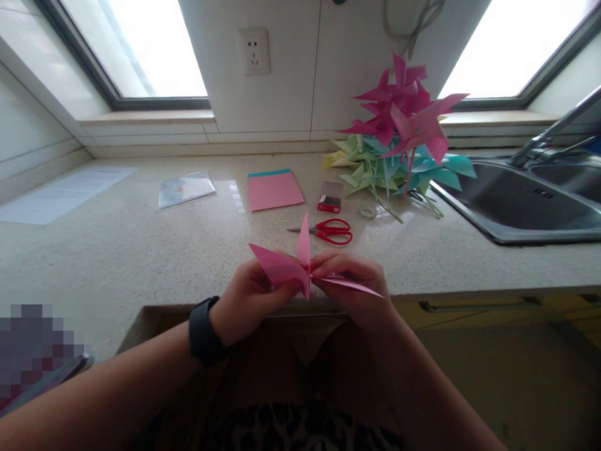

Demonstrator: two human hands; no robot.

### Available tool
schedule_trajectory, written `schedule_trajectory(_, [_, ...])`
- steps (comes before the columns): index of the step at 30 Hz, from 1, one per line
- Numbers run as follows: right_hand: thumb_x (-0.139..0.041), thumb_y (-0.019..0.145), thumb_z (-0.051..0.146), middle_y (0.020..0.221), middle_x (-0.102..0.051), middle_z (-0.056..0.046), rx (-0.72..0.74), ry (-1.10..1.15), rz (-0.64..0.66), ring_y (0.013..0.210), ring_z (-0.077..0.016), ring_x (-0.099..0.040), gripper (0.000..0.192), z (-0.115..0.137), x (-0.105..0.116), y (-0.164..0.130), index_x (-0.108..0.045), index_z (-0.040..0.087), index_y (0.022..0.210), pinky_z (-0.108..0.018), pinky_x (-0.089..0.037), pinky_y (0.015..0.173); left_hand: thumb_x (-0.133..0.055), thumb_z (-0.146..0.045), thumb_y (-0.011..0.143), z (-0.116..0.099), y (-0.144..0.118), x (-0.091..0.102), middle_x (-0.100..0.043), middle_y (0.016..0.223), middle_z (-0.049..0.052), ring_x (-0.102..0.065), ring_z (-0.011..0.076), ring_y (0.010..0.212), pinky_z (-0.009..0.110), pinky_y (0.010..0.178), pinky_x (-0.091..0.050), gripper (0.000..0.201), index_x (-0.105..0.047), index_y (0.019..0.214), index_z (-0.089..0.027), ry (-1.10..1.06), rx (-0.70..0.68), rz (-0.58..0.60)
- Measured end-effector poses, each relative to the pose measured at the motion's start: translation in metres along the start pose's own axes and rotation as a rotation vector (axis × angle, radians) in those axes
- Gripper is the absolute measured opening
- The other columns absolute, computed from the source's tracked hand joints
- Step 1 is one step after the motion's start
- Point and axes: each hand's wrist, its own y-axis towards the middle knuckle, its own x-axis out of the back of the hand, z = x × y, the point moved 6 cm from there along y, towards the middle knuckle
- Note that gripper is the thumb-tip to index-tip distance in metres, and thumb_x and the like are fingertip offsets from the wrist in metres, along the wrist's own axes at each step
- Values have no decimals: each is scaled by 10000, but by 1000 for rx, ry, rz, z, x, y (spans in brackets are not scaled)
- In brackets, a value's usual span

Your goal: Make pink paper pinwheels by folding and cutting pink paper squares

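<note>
The person holds a pink folded paper pinwheel piece (300, 270) in the air, just in front of the near edge of the speckled stone table (141, 244). The left hand (248, 297) pinches its left flap between thumb and fingers. The right hand (357, 285) pinches the middle and the right flap.

To do this step well, the fingers should press tight at the middle, so the flaps do not spring open, and each fold should be pushed flat and sharp.

The paper's long line runs left to right. One tip points up, one points right and a bit down.

Behind the paper, red scissors (331, 231) lie on the table.
</note>
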Motion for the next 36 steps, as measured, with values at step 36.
schedule_trajectory(36, [-703, 862, 111, 943, -736, -21, 51, -96, -117, 898, -179, -696, 205, 1, 4, 0, -742, 275, 980, -327, -580, 797, -799, -280, 811, 16, -5, 13, -762, 818, 28, -669, 148, 710, 249, 673, -555, 113, -755, 866, -192, -116, 172, -221])
